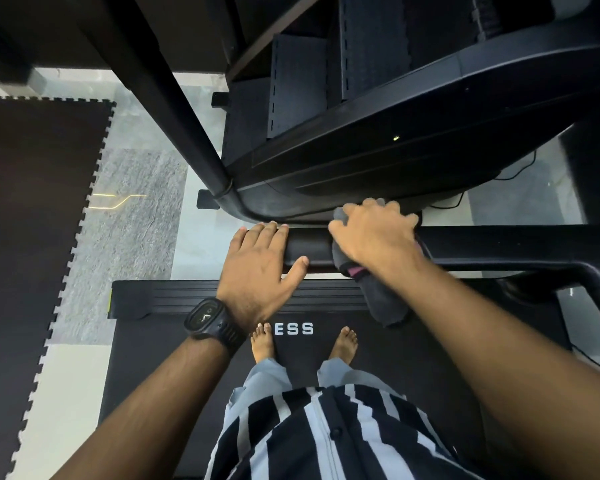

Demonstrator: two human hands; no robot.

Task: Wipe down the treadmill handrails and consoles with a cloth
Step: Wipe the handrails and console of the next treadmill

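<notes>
A black horizontal handrail bar [309,245] runs across the treadmill in front of me. My left hand [260,268] rests on its left end, fingers laid over the top and thumb under the near side. My right hand [374,232] presses a dark grey cloth [385,303] onto the bar just to the right; the cloth wraps the bar and its loose end hangs down below my wrist. The black console [413,133] rises just behind the bar. A black watch sits on my left wrist.
I stand barefoot on the treadmill belt [430,358], printed with white letters. A black upright post [187,126] slants up at the left. Dark foam floor mats [32,202] lie to the left, grey tiled floor [136,209] between. A cable [499,174] trails at the right.
</notes>
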